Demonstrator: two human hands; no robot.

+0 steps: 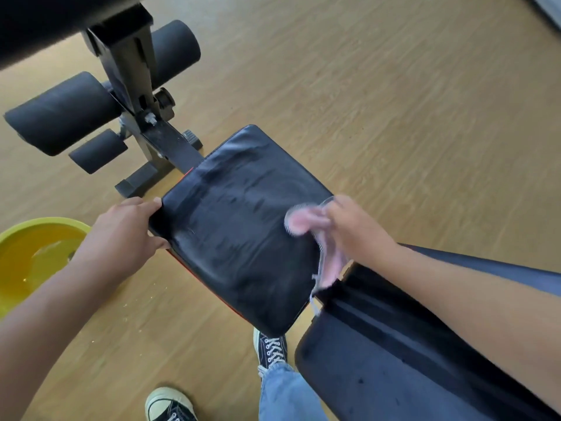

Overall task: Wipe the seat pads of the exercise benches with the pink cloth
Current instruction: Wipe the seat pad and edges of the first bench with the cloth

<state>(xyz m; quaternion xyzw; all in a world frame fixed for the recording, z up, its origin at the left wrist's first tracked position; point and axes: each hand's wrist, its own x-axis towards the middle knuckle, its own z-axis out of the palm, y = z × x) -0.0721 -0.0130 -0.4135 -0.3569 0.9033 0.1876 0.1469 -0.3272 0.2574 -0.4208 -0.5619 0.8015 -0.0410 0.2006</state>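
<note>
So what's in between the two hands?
In the head view, the black seat pad fills the stretch between them: the left hand grips its edge, and the right hand holds the pink cloth on its far side.

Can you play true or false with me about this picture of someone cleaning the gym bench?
1. The right hand holds the pink cloth. True.
2. The left hand is dipping into the bowl. False: it grips the edge of the seat pad.
3. The bowl is yellow and sits on the floor. True.
4. The seat pad is bright red on top. False: its top is black, with smeary streaks.
5. The person is barefoot. False: a dark laced shoe shows under the pad.
</note>
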